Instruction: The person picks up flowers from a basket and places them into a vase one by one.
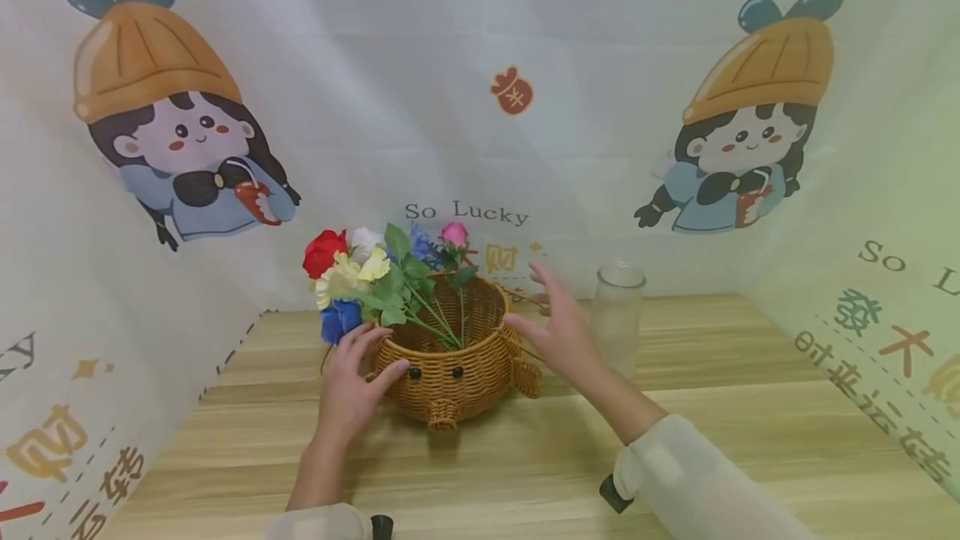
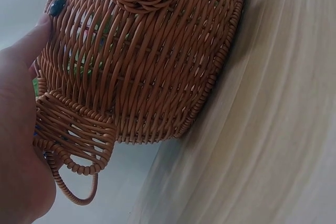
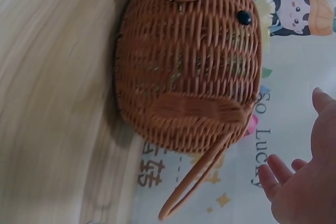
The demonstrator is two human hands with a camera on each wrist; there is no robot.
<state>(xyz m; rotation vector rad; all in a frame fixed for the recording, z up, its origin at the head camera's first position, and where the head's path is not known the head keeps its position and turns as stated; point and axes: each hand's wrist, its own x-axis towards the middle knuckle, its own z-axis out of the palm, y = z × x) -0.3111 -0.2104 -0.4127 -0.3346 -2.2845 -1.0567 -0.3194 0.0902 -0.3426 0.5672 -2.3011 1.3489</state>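
A brown wicker basket (image 1: 480, 382) with a pig's snout (image 1: 442, 415) and black bead eyes stands upright on the wooden table. Artificial flowers lean to the left in it, among them a red rose (image 1: 325, 252), a yellow bloom (image 1: 341, 280) and a pink rose (image 1: 454, 233). My left hand (image 1: 351, 382) holds the basket's left side, its thumb by one eye and its fingers at the rim. Off the right side, my right hand (image 1: 564, 332) is spread beside the rim, apart from the basket in the right wrist view. A loop handle (image 3: 191, 179) hangs there.
A tall clear glass vase (image 1: 618, 319) stands at the back right, just beyond my right hand. White printed cloth (image 1: 420, 123) rises behind the table and along both sides. Bare wooden tabletop (image 1: 712, 440) shows in front and to the right.
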